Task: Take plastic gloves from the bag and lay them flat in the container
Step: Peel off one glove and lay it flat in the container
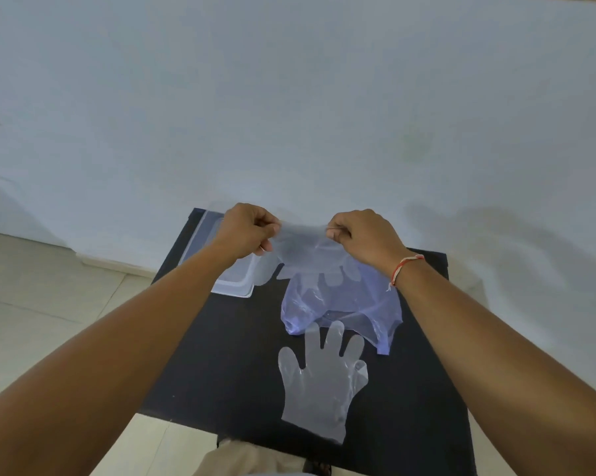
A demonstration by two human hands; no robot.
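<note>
While my left hand [247,228] and right hand [360,235] each pinch the cuff of a plastic glove [307,250], held taut above the bag [344,304], I should keep that tension and lower it flat into the container [233,288] — left of the bag, half hidden under my forearm — its contents unreadable.

Dim, bluish light; soft shadows on wall (wide-angle edge bending)
</note>
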